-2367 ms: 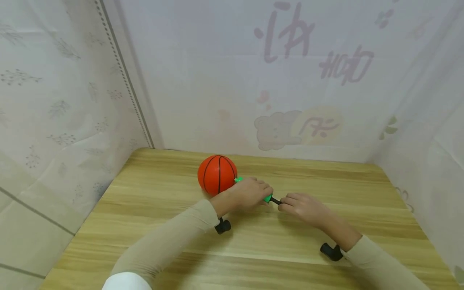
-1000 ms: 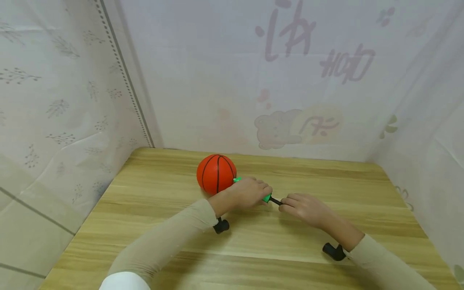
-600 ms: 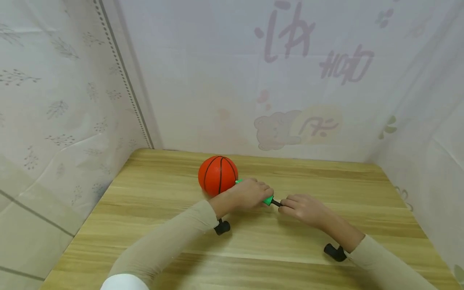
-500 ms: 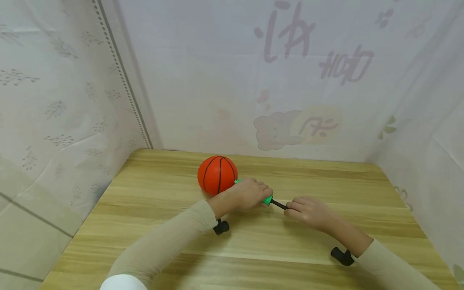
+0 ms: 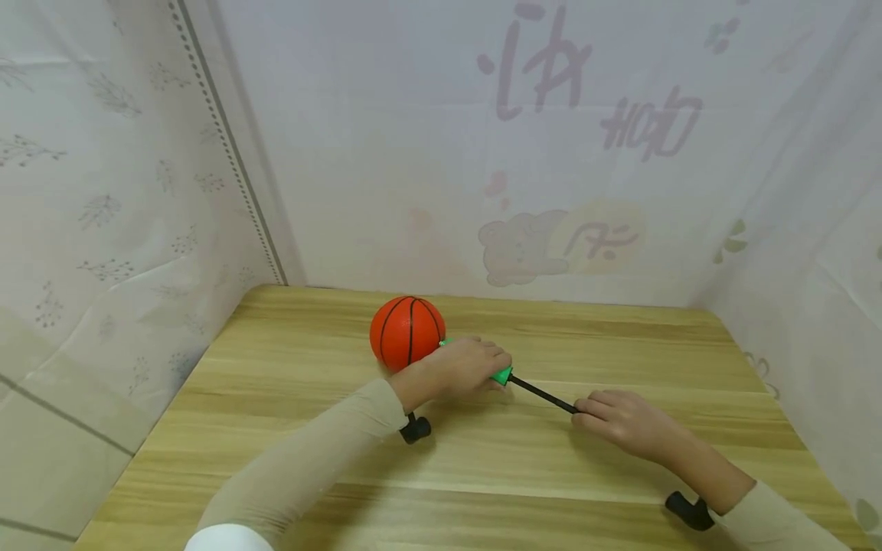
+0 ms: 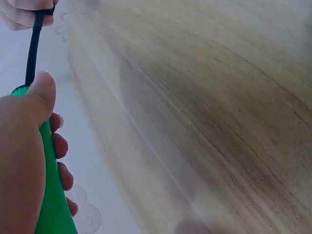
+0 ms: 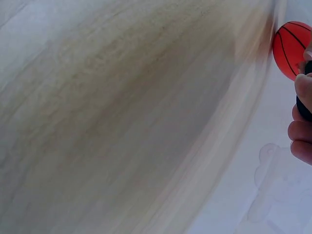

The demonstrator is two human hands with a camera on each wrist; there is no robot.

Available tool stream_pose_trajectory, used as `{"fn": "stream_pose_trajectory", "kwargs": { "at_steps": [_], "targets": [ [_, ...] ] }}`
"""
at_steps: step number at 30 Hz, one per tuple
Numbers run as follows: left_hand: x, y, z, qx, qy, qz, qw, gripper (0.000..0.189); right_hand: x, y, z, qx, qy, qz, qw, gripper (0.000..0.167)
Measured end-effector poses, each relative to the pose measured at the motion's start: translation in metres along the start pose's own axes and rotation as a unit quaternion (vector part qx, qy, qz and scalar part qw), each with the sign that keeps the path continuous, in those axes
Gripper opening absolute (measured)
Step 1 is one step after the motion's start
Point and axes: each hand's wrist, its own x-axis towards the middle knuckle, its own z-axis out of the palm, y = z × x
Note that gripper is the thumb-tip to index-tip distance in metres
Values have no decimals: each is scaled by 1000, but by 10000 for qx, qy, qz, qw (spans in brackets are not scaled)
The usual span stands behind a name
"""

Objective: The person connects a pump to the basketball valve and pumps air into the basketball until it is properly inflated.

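Observation:
A small orange-red basketball (image 5: 406, 333) with black lines sits toward the back of the table. Against its right side is the tip of a green ball pump (image 5: 502, 376), pointing at the ball; whether it enters the ball is hard to see. My left hand (image 5: 470, 364) wraps round the green barrel (image 6: 54, 209), thumb lying along the top. From the barrel a long stretch of black rod (image 5: 543, 394) runs out to the right. At its end my right hand (image 5: 623, 422) grips the dark handle (image 7: 304, 108), mostly covered by the fingers.
The wood-grain table (image 5: 537, 474) spreads in front of and around the hands. A pale printed cloth (image 5: 386, 153) hangs behind it and on both sides. Black wrist mounts (image 5: 689, 510) stick out beneath the sleeves.
My right hand has moved right and toward me with the handle, drawing much more black rod out of the green barrel. The left hand and the ball stay nearly in place.

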Motion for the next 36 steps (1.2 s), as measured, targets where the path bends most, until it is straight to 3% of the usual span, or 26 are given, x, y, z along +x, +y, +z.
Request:
{"fn": "stream_pose_trajectory", "kwargs": {
  "at_steps": [6, 16, 24, 29, 36],
  "targets": [
    [2, 4, 1, 150, -1, -14, 9999, 29, 8, 0, 0, -90, -251, 60, 9996, 42],
    [6, 10, 5, 56, -144, -77, 9999, 30, 44, 7, 19, -201, -149, -199, 9995, 41],
    [7, 16, 7, 67, -202, 86, 9997, 28, 57, 6, 32, -311, -68, -165, 9994, 45],
    [3, 12, 3, -196, -125, -43, 9997, 28, 55, 5, 27, -364, 4, -124, 9993, 42],
    [2, 8, 1, -127, -63, 17, 9999, 33, 33, 0, 8, -81, 90, -178, 9998, 38]
  ]
}}
